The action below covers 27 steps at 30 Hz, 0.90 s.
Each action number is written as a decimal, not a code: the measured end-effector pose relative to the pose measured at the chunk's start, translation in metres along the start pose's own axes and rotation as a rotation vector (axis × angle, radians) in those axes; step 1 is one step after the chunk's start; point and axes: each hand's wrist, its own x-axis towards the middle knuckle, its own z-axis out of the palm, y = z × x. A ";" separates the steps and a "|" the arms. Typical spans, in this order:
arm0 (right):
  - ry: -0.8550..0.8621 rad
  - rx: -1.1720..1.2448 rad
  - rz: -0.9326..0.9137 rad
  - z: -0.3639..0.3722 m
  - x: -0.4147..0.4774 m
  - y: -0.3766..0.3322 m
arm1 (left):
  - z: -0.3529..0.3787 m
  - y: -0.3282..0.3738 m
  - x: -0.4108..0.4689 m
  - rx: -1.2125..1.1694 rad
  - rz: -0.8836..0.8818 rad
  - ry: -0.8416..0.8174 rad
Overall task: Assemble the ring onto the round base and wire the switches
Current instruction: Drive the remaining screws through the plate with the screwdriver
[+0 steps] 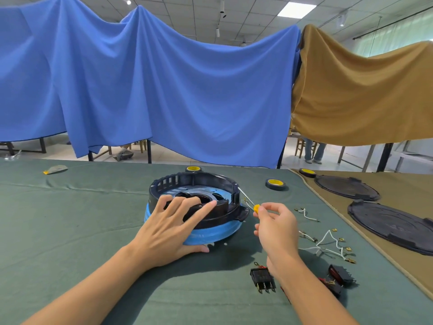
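Observation:
A black ring (201,181) sits on top of the blue round base (210,233) in the middle of the green table. My left hand (173,228) rests on the near-left of the assembly, fingers spread over the ring's rim, thumb against the base's lower edge. My right hand (274,221) pinches the yellow handle of a small screwdriver (256,208), whose thin shaft points toward the ring's right side. Black rocker switches (262,279) (341,274) lie at the near right. White wires with brass terminals (328,245) lie beside them.
Two rolls of black tape (276,184) (194,169) sit behind the assembly, a third (307,172) on the tan cloth. Two black round covers (346,187) (393,227) lie at right. A small grey and yellow object (55,169) lies far left.

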 end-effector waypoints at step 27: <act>0.096 -0.944 -0.487 0.002 0.019 0.017 | -0.008 0.011 0.001 -0.045 -0.168 0.188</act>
